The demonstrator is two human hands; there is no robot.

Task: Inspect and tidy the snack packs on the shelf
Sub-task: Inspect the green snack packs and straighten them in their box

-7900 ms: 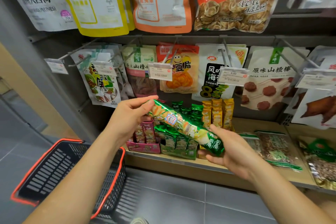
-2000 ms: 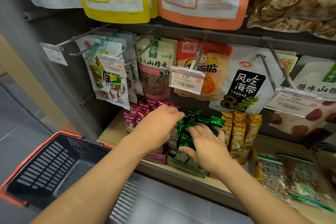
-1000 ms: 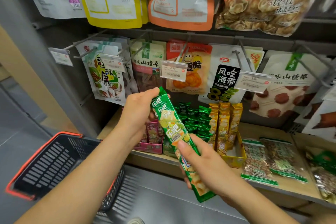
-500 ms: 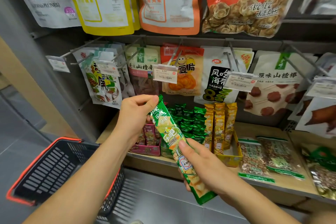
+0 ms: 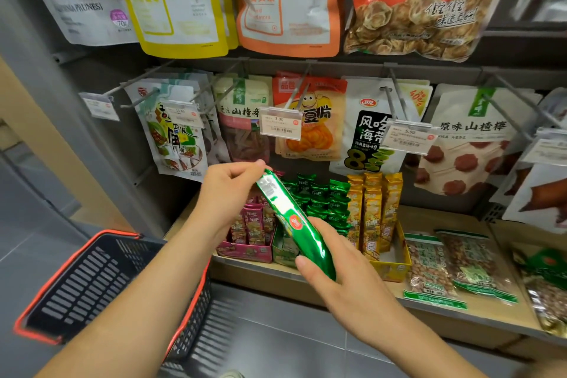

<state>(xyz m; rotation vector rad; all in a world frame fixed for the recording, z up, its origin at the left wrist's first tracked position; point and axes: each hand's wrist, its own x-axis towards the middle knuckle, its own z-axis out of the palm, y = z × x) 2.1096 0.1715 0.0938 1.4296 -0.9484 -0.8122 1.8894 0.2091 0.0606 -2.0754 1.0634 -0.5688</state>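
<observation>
Inspection looks half done: mid-frame, my left hand pinches the top of a green pack, my right hand curls round its bottom, and it must yet return to its row on the shelf.

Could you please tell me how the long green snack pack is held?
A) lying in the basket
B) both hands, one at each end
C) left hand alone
B: the left hand pinches the top of the green snack pack; the right hand grips its lower end.
</observation>
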